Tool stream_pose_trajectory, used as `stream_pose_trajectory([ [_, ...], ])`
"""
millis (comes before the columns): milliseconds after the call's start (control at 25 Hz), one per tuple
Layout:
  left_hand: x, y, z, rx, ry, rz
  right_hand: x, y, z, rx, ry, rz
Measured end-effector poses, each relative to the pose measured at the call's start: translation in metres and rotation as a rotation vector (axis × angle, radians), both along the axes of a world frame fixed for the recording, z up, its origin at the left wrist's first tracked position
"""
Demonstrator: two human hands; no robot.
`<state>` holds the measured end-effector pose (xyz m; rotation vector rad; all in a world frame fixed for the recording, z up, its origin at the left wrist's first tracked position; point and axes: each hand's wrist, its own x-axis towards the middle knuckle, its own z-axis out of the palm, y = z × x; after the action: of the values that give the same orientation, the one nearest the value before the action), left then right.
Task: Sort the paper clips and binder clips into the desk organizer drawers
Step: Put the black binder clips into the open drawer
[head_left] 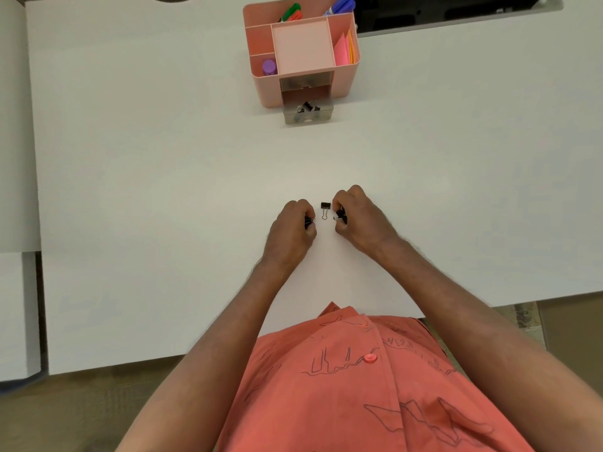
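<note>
Two hands rest on the white desk, near the person. The left hand has its fingers closed on a black binder clip, and the right hand has its fingers closed on another black clip. Between them one loose binder clip lies on the desk, touching neither hand. Far from the hands stands the pink desk organizer; its lower clear drawer is pulled out, with binder clips inside.

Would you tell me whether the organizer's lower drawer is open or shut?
Open: the lower drawer juts out from the pink organizer, with black binder clips visible inside.
</note>
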<state>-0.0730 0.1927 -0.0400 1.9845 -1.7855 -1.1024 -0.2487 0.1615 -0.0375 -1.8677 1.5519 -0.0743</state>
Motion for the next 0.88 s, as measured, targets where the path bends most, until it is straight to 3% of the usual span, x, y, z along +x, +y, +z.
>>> stream_pose_trajectory([
  [280,0.003,0.004,-0.002,0.039,0.163,0.115,-0.004,-0.011,0.002,0.012,0.052,0.031],
  [440,0.002,-0.001,0.001,0.065,0.202,0.172,0.000,-0.052,0.024,0.050,-0.011,-0.060],
  [680,0.016,-0.017,0.012,0.034,0.287,0.318,0.029,-0.144,0.052,-0.256,-0.086,-0.130],
  [880,0.031,-0.056,0.026,-0.075,0.275,0.332,0.057,-0.187,0.050,-0.330,0.044,0.089],
])
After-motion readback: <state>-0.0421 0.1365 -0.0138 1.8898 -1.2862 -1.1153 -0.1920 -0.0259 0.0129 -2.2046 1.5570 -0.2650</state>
